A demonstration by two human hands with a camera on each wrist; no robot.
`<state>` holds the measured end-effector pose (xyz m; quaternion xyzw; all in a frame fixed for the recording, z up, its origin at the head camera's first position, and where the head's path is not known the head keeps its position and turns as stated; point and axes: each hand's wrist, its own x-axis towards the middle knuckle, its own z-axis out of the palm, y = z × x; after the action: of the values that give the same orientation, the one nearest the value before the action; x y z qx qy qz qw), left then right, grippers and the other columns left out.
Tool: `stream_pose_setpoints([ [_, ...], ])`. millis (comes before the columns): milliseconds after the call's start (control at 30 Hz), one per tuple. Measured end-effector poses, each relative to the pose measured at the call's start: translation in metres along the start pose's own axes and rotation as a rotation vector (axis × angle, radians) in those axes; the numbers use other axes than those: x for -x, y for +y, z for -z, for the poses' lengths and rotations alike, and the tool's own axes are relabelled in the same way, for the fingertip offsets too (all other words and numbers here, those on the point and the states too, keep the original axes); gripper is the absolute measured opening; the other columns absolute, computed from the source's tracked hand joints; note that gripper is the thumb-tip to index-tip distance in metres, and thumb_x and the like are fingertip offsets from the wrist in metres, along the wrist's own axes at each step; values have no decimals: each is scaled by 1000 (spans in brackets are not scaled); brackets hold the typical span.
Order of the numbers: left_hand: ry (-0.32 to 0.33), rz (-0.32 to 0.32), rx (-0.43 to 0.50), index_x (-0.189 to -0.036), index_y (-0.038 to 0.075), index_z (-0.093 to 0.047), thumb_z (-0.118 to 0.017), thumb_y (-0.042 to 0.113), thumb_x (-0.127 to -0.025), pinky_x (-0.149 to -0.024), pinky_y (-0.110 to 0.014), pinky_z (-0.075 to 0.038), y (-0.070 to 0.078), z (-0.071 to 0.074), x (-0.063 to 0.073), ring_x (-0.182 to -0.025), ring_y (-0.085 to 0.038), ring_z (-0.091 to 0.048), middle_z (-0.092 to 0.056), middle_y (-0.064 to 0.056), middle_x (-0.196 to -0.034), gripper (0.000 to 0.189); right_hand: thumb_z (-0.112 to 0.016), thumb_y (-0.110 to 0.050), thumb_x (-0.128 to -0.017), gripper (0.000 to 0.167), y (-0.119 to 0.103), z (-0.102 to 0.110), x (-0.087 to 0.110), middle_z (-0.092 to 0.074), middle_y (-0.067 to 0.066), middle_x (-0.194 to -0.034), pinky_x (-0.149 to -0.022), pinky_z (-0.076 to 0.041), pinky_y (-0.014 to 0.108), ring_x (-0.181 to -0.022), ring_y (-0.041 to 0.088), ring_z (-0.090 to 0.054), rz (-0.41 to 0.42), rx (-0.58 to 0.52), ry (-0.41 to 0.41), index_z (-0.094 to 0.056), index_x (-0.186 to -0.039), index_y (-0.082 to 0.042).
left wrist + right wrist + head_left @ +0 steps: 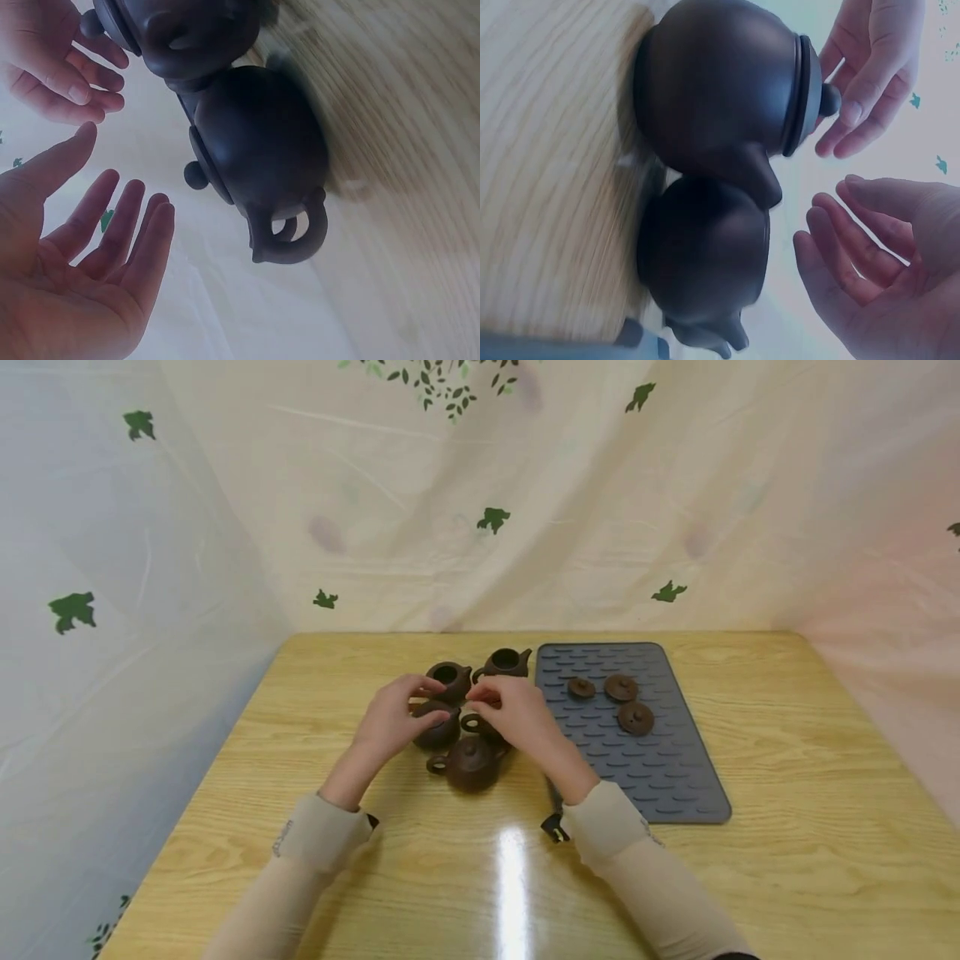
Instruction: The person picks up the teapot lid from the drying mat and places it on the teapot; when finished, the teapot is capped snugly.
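Note:
My left hand hovers over the left side of a cluster of dark brown teapots, fingers loosely bent and holding nothing. Opposite it, my right hand hangs over the right side, also with nothing in its fingers. Closest to me is a lidded teapot, its handle to the left. A second teapot sits under my left fingers, partly covered by them. My right hand hides most of a third teapot. Behind them stand a lidless teapot and another lidless teapot to its right.
A grey ridged mat lies on the wooden table, to the right of the teapots. On it rest a small lid, a larger lid and a third lid. A pale curtain hangs behind the table.

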<state>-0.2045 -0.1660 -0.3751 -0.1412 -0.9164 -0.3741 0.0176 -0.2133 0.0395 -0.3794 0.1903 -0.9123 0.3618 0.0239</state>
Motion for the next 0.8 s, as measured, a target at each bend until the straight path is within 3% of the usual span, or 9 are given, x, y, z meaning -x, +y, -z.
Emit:
stream_pose_setpoints([
  [333, -1, -43, 100, -120, 1, -65, -77, 11, -88, -96, -44, -58, 6, -9, -1, -115, -37, -65, -65, -19, -124, 36, -68, -22, -96, 15, 16, 17, 10, -75, 2, -108, -78, -61, 37, -96, 21, -72, -33, -33, 30, -75, -108, -16],
  [800, -40, -45, 113, -124, 3, -64, -77, 12, -88, -96, -40, -58, 13, -19, -3, -114, -31, -65, -66, -16, -124, 40, -67, -21, -97, 16, 43, 46, 22, -76, 6, -108, -75, -61, 40, -94, 25, -72, -65, -29, 86, -74, -109, -14],
])
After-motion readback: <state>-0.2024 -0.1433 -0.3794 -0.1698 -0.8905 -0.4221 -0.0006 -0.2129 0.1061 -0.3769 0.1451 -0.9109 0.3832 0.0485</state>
